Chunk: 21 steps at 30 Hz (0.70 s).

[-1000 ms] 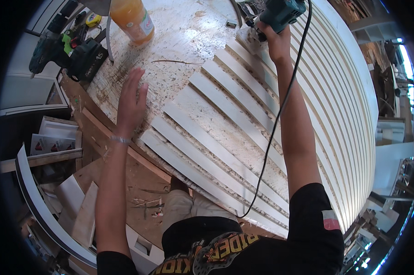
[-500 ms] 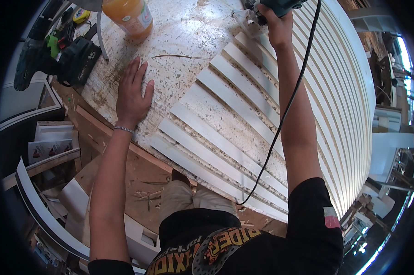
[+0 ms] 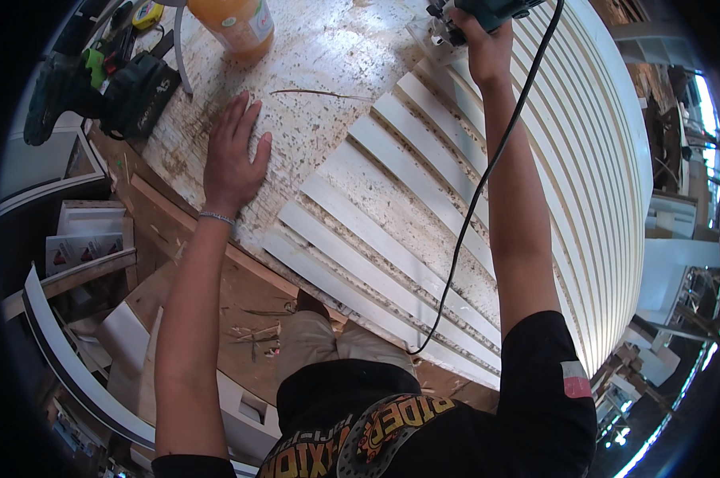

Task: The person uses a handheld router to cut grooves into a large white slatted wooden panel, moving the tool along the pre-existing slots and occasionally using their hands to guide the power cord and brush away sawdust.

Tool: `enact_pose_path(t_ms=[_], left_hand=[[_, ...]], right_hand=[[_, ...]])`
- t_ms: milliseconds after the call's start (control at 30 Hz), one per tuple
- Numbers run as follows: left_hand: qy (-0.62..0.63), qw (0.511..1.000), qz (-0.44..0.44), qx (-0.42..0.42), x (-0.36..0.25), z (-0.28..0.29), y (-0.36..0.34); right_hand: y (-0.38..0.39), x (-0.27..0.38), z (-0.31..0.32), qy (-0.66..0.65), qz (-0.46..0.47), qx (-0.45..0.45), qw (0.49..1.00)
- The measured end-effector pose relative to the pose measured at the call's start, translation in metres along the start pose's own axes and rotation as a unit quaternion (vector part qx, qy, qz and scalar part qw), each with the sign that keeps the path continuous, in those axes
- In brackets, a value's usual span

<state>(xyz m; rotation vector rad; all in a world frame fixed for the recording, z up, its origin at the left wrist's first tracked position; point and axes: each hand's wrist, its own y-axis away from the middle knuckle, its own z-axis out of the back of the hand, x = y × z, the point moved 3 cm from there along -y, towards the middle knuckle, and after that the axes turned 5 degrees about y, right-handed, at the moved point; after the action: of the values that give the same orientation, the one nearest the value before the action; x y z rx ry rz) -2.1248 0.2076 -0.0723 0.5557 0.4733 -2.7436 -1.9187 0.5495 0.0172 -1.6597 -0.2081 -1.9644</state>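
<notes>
My left hand [image 3: 236, 155] lies flat on the worn, speckled tabletop [image 3: 312, 123], fingers stretched out and a thin bracelet at the wrist. At the far edge of the view, my right hand [image 3: 489, 49] grips a dark teal trim router [image 3: 499, 8], partly cut off by the frame. The router's base sits at the far ends of the white wooden strips [image 3: 384, 171], which lie side by side with gaps between them. A black power cord [image 3: 487, 175] runs from the router over my right forearm and across the strips toward me.
A plastic jar of orange contents [image 3: 244, 32] stands beyond my left hand. To the left lie a dark cordless drill [image 3: 65, 92] and a yellow tape measure [image 3: 147, 14]. White panels and offcuts [image 3: 89, 247] crowd the lower left. A thin curved splinter [image 3: 316, 94] rests on the tabletop.
The view has shifted slightly. My left hand stays flat on the tabletop, and my right hand keeps hold of the trim router with little visible movement.
</notes>
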Motion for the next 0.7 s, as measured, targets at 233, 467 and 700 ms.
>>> enact_pose_path(t_ms=[233,467,700], left_hand=[[0.01,1.0,0.003,-0.004,0.001,-0.002,0.0],[0.008,1.0,0.001,-0.012,0.002,-0.003,0.001],[0.016,1.0,0.005,-0.016,0.002,-0.002,0.002]], right_hand=[[0.005,-0.007,-0.002,-0.025,0.017,0.014,0.999],[0.012,-0.003,-0.007,-0.015,0.018,0.016,1.0],[0.015,-0.003,-0.007,-0.007,0.007,0.008,1.0]])
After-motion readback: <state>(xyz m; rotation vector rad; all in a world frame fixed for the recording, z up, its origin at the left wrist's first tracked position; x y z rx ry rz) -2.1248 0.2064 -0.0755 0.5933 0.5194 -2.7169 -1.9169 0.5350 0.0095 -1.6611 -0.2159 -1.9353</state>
